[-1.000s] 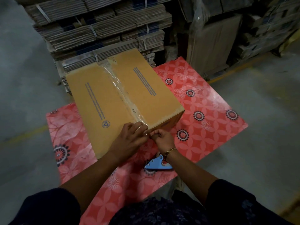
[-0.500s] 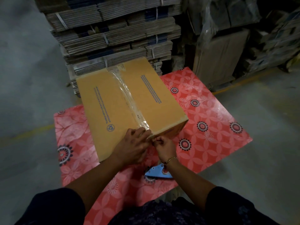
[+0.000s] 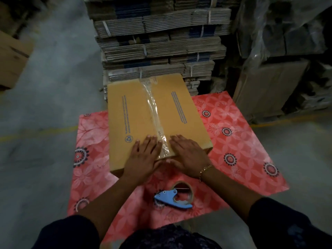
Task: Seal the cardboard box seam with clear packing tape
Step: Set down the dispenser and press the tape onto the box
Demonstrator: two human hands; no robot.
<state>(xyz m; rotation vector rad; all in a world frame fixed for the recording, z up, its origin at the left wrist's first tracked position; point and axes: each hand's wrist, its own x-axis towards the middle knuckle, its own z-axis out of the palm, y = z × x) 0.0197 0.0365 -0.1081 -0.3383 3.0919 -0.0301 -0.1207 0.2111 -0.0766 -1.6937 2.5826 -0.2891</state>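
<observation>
A tan cardboard box (image 3: pixel 133 112) lies on a red patterned mat (image 3: pixel 237 141). A strip of clear tape (image 3: pixel 154 112) runs along its middle seam from the far edge to the near edge. My left hand (image 3: pixel 143 157) lies flat on the box top just left of the tape, fingers spread. My right hand (image 3: pixel 188 153) lies flat just right of the tape, thumb over the near edge. Neither hand holds anything. A blue tape dispenser (image 3: pixel 172 197) with a roll of tape (image 3: pixel 183 192) rests on the mat between my forearms.
Strapped bundles of flattened cartons (image 3: pixel 158 44) are stacked right behind the box. Plastic-wrapped cartons (image 3: pixel 280 51) stand at the back right. Another brown box (image 3: pixel 12 56) sits at the far left. Grey concrete floor (image 3: pixel 45 159) with a yellow line surrounds the mat.
Both hands left the tape end at the box's near edge and now lie flat on the top, either side of the tape. The view has shifted, so the box now sits squarer.
</observation>
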